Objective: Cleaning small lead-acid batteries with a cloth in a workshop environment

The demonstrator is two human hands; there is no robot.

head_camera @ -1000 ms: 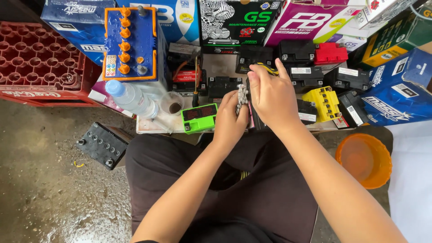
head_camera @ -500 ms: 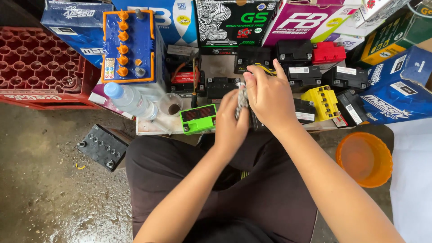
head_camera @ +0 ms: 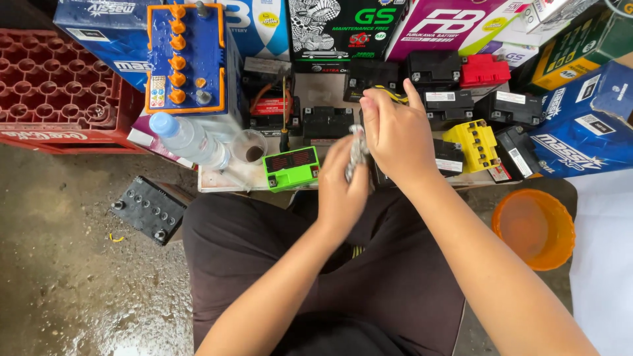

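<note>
Silvery crumpled strip (head_camera: 357, 153), standing roughly upright with its long axis running away from the person, is pinched between the left hand (head_camera: 341, 191) below and the right hand (head_camera: 394, 135) above, just over the low board's (head_camera: 224, 179) near edge, beside the green battery (head_camera: 291, 168).

A small battery (head_camera: 291, 168) sits on the counter (head_camera: 217, 179) right of a bottle (head_camera: 188, 140); a bucket (head_camera: 534, 227) stands on the floor (head_camera: 59, 264), far right.
</note>
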